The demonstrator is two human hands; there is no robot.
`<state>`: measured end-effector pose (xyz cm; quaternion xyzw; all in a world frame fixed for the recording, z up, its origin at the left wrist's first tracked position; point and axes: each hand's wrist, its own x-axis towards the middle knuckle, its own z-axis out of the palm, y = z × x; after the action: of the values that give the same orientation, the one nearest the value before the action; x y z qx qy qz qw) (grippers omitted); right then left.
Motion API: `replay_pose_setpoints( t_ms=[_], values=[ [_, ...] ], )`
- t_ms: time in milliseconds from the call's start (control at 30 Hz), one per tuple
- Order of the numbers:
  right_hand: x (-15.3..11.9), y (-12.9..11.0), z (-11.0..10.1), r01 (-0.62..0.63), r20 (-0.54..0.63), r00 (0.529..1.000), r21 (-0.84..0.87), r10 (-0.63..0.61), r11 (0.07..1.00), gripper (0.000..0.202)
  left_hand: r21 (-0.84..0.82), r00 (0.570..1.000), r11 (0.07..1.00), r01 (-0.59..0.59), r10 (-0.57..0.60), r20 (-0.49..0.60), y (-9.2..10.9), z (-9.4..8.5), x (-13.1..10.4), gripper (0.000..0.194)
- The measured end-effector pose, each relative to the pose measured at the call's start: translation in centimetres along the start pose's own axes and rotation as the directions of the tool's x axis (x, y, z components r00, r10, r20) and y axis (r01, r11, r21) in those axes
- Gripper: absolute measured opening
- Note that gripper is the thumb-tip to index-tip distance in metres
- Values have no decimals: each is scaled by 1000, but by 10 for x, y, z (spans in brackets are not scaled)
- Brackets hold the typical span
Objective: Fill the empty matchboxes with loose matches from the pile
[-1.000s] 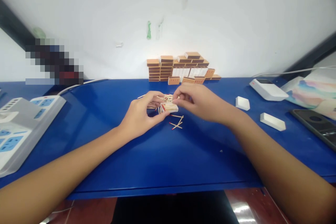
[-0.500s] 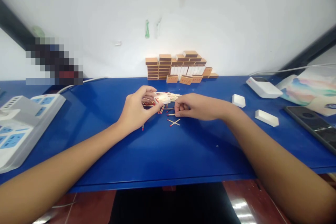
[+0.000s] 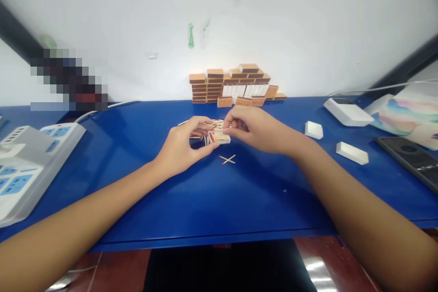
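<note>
Glossy blue table (image 3: 212,210) runs beneath a plain white wall (image 3: 290,18), and near its middle sits a small white open cardboard matchbox tray (image 3: 224,141), with red-tipped wooden matches (image 3: 217,137) lying in it. My left hand (image 3: 190,143) grips the tray from its left side, thumb at the near edge and fingers behind. My right hand (image 3: 248,128) is at the tray's right end, fingers curled, thumb and forefinger drawn together; I cannot tell whether a match is between them.

Just behind the tray lies a loose heap of matches (image 3: 218,123), partly hidden by my hands. Nearer me than the tray, two crossed matches (image 3: 227,159) rest alone. Well behind it, against the wall, stand stacked orange-brown cardboard matchboxes (image 3: 215,91). Far right of the tray are two white rectangular pieces (image 3: 314,130) and a dark phone (image 3: 410,157); far left, a white power strip with blue sockets (image 3: 41,159).
</note>
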<state>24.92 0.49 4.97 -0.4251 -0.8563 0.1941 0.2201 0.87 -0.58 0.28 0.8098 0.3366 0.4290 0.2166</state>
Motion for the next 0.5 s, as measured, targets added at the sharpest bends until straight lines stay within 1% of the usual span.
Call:
replay_pose_setpoints(
  t_ms=[100, 167, 233, 300, 400, 433, 500],
  values=[
    [1, 3, 6, 2, 4, 1000, -27, -2, 1000, 10, 1, 1000, 1000, 4, -4, 5, 0, -1, 1, 46],
    [2, 3, 6, 5, 0, 1000, -10, -5, 1000, 11, -9, 1000, 1000, 17, -16, 8, 0, -1, 2, 46],
    [1, 2, 4, 8, 10, 1000, 11, -8, 1000, 11, -18, 1000, 1000, 16, -16, 14, 0, 0, 2, 46],
    [-1, 0, -3, -4, 44, 999, 22, 4, 1000, 12, -18, 1000, 1000, 13, -12, 11, 0, -1, 1, 46],
    [-7, -3, -15, -59, 150, 987, 50, 51, 997, 19, 7, 1000, 1000, 17, -17, -2, -3, -1, 1, 47],
    [-9, -4, -18, -73, 208, 976, 57, 60, 996, 22, 15, 1000, 1000, 16, -16, -6, -5, -2, 1, 47],
    [-11, -5, -19, -94, 336, 939, 50, 72, 994, 27, 21, 1000, 1000, 16, -16, -12, -7, -2, 1, 46]
  ],
)
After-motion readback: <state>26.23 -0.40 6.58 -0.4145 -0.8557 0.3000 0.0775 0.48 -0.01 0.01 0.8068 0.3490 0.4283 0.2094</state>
